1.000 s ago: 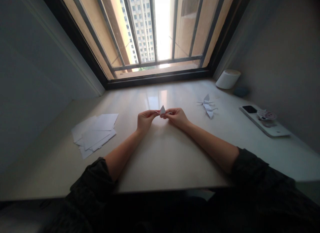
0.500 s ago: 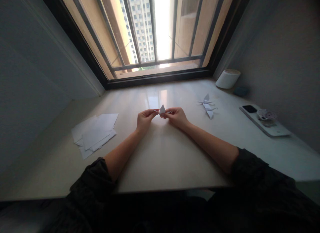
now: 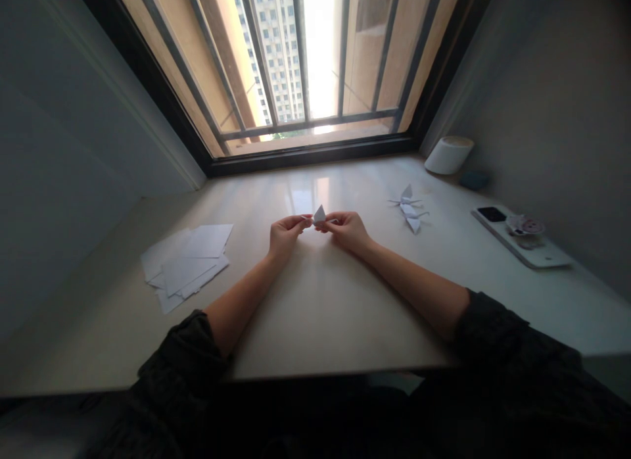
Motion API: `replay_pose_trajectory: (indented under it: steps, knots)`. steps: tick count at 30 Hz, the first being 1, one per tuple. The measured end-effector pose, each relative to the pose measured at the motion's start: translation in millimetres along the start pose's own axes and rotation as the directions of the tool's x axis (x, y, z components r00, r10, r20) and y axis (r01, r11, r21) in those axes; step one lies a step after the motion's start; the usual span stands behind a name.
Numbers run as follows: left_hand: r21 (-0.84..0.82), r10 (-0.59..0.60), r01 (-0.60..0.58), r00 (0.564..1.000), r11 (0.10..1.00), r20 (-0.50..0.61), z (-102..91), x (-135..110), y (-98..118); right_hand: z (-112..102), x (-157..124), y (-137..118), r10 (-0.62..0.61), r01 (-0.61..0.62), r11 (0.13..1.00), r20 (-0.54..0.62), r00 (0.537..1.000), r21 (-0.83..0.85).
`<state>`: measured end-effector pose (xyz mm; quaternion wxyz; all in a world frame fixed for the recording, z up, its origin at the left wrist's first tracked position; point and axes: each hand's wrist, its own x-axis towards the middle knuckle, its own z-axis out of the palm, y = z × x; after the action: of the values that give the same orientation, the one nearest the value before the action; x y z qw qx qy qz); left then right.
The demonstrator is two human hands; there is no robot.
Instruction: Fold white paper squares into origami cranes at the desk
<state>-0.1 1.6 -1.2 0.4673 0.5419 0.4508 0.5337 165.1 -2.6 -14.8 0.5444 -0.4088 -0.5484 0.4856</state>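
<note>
A small white folded paper crane [image 3: 320, 214] is held up between both hands over the middle of the white tabletop [image 3: 315, 314]. My left hand [image 3: 286, 233] pinches its thin point on the left side, with thumb and fingers closed. On the other side, my right hand [image 3: 349, 229] grips the crane near its right point, fingers curled together. The lower part of the crane is partly hidden behind the fingertips. Two finished-looking paper cranes [image 3: 411, 214] lie close together to the right of my right hand.
Loose white paper sheets [image 3: 190, 265] lie overlapping at the left. At the right lies a phone [image 3: 547, 254] with a round attachment on its back. Behind it are a white cylindrical object [image 3: 449, 155] and a small dark item [image 3: 474, 180]. A barred window [image 3: 315, 158] borders the far edge.
My left fingers have shifted very slightly at the crane's left point, and the crane has tilted a little. Everything else stays where it was.
</note>
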Motion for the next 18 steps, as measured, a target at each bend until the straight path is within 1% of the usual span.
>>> replay_pose_trajectory:
  steps: [7,12,18]
  knots:
    - [-0.012,-0.017,0.017,1.0,1.0,-0.022,1.9,-1.2,3.0,2.2,-0.8,-2.6,0.0,0.001,1.0,-0.035,0.999,0.01]
    - [-0.011,-0.02,0.02,1.0,1.0,-0.012,1.3,-0.8,1.7,4.4,-1.4,-3.5,-0.022,0.023,1.0,-0.055,0.998,0.019]
    - [-0.003,-0.026,0.026,1.0,1.0,-0.003,1.0,-0.1,-0.5,5.4,0.1,2.4,-0.027,0.024,0.999,-0.065,0.998,-0.044]
